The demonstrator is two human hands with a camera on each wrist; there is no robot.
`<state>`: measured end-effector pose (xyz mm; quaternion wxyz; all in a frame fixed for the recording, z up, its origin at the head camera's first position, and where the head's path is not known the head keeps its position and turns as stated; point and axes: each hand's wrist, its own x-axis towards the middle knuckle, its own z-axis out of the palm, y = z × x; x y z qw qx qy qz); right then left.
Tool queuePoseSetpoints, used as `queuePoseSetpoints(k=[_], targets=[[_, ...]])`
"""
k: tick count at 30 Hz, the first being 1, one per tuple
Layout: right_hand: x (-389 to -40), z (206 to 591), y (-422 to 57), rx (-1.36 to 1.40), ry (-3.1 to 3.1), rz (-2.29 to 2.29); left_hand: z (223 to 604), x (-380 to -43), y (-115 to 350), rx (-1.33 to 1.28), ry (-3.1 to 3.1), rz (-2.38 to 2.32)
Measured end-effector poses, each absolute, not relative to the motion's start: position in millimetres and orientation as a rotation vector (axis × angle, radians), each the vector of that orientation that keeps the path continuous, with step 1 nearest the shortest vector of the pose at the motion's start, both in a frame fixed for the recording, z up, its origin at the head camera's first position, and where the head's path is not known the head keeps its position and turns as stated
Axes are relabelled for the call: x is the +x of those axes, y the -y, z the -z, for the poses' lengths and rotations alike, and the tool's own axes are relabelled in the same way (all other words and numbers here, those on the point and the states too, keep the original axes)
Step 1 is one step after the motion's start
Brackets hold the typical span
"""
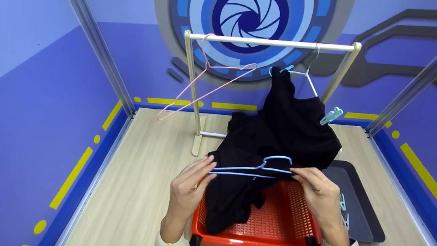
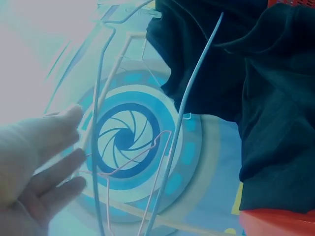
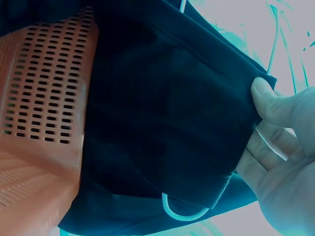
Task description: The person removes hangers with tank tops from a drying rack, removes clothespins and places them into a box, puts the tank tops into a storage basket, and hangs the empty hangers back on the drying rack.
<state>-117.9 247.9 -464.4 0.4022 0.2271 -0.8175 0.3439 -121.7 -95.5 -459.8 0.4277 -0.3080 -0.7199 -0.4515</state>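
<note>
A left hand (image 1: 191,186), fingers fairly straight and parted from the thumb, meets the left end of a blue hanger (image 1: 244,167) at lower center; whether it bears any of the weight cannot be told. Opposite, the right hand (image 1: 319,188) pinches the edge of a black garment (image 1: 228,201) between thumb and fingers at the hanger's right end. The hanger spans the space between the hands, its hook upward, and the garment spills into a red basket (image 1: 256,238) at bottom center. Beyond, a rack (image 1: 273,42) stands on the wood-look counter (image 1: 136,177), a pink hanger (image 1: 207,65) at left on its bar and a white hanger (image 1: 312,84) at right. Black fabric (image 1: 297,119) drapes from the white hanger, a turquoise clip (image 1: 331,116) at its right edge. At lower right, a dark tray (image 1: 363,208) bears a green clip (image 1: 342,202) and a pale clip (image 1: 346,221), partly behind the right arm.
</note>
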Motion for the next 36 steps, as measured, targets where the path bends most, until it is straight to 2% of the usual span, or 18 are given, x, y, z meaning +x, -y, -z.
queuePoseSetpoints(k=[21,36], targets=[[-114.3,464.1,-244.7,0.557,2.127,-0.885,476.8,-126.4,98.7,-0.756,1.949,1.169],[-116.4,460.9,-261.5,0.490,2.102,-0.903,474.1,-120.7,139.9,-0.573,1.972,1.149]])
